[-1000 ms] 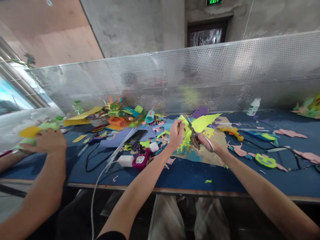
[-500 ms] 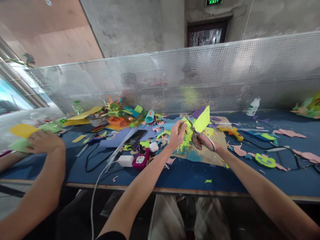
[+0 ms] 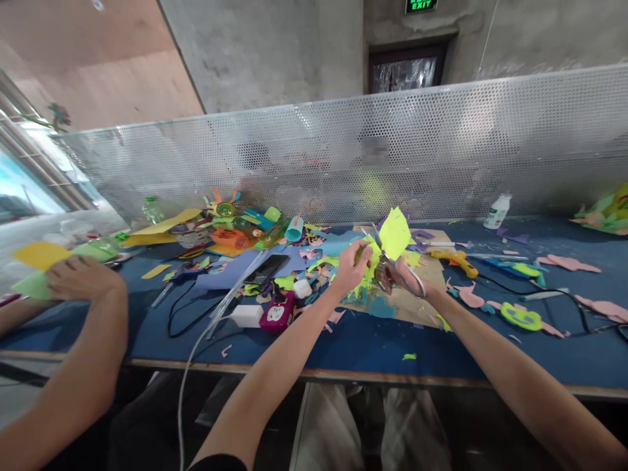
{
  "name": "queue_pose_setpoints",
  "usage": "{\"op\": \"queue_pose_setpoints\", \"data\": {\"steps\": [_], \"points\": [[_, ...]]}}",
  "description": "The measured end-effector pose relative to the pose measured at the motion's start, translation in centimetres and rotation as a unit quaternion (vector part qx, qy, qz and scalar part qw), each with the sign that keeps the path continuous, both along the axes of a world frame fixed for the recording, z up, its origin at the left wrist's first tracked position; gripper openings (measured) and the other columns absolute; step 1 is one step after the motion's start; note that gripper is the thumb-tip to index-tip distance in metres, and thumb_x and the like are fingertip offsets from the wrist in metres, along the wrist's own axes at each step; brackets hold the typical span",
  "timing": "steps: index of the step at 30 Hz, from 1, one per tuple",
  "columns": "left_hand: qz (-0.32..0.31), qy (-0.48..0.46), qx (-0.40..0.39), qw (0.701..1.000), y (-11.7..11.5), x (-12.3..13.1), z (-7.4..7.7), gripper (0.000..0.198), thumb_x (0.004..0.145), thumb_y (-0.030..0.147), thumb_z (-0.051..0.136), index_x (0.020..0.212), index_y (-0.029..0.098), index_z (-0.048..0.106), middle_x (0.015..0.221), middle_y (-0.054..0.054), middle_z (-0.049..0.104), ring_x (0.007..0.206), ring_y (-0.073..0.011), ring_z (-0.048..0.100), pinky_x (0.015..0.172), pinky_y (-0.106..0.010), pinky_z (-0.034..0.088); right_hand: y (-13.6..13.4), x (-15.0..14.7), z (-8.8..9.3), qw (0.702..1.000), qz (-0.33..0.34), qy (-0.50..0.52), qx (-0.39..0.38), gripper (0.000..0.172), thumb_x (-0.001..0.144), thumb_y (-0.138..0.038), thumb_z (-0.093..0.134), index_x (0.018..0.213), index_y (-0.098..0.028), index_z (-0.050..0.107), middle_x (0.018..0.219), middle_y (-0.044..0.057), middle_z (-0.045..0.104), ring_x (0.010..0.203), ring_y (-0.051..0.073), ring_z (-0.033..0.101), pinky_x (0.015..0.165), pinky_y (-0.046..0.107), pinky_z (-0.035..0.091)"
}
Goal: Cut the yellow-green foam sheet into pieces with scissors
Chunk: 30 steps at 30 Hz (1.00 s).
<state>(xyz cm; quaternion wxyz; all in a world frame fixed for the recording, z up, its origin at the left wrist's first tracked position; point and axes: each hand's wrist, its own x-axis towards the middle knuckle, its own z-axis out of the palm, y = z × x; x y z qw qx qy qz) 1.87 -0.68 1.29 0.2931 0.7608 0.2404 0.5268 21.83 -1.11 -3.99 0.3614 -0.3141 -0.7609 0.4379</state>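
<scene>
Pinching yellow paper (image 3: 395, 234) in the left hand (image 3: 352, 265) and gripping scissors (image 3: 385, 273) in the right hand (image 3: 408, 279). Having just swung the paper's free end from beyond the right hand to upright between both hands, probably bringing another stretch of edge to the scissors. Working above a brown sheet (image 3: 413, 314), with a phone (image 3: 273, 268) lying left of the left hand and a glue gun (image 3: 457, 261) right of the right.

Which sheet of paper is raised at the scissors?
The bright yellow-green sheet, up beside the scissors; the brown sheet and large purple sheet lie on the table.
</scene>
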Motion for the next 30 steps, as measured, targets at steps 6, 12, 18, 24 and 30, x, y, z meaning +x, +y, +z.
{"op": "queue_pose_setpoints", "data": {"steps": [6,12,18,24,30], "points": [[-0.014,0.040,0.021,0.999,0.1,0.1,-0.2,0.038,0.103,0.053,0.047,0.095,0.018,0.060,0.068,-0.002,0.062,0.059,-0.0145,0.057,0.059,-0.030,0.045,0.1,0.2,0.0,0.999,0.006,0.048,-0.013,0.071,0.085,-0.081,0.012,0.070,-0.025,0.053,0.058,0.004,0.058,0.055,0.022,0.055,0.059,0.036,0.047],[-0.024,0.038,0.013,0.999,0.2,-0.1,-0.1,0.037,0.103,0.052,0.048,0.094,0.018,0.059,0.067,-0.002,0.060,0.058,-0.0144,0.055,0.059,-0.030,0.042,-0.9,-0.2,1.6,0.999,-0.017,0.028,0.027,0.078,0.088,-0.079,0.011,0.051,-0.023,0.051,0.043,0.005,0.051,0.042,0.016,0.047,0.049,0.032,0.040],[0.028,0.007,-0.016,0.999,1.1,0.1,-0.7,0.037,0.102,0.054,0.048,0.090,0.020,0.057,0.069,0.000,0.057,0.059,-0.0131,0.049,0.061,-0.028,0.039,-1.2,-0.4,2.4,0.985,-0.166,0.051,-0.001,0.067,0.093,-0.070,0.028,0.046,-0.024,0.042,0.034,0.002,0.042,0.032,0.014,0.041,0.042,0.031,0.036],[0.251,-0.261,-0.136,0.922,5.7,-1.8,-1.0,0.036,0.097,0.052,0.058,0.085,0.019,0.055,0.075,0.003,0.047,0.069,-0.0116,0.046,0.066,-0.025,0.040,0.1,0.8,2.5,0.953,-0.281,0.097,-0.051,0.048,0.080,-0.065,0.063,0.063,-0.020,0.058,0.051,0.005,0.064,0.044,0.018,0.059,0.044,0.029,0.044],[0.304,-0.457,-0.205,0.810,8.8,-5.5,0.8,0.024,0.099,0.045,0.053,0.099,0.021,0.053,0.088,0.000,0.055,0.080,-0.0124,0.057,0.074,-0.025,0.046,1.5,3.4,2.8,0.932,-0.319,0.165,-0.045,0.041,0.068,-0.054,0.079,0.078,-0.016,0.070,0.062,0.008,0.072,0.054,0.020,0.067,0.050,0.027,0.050]]}}
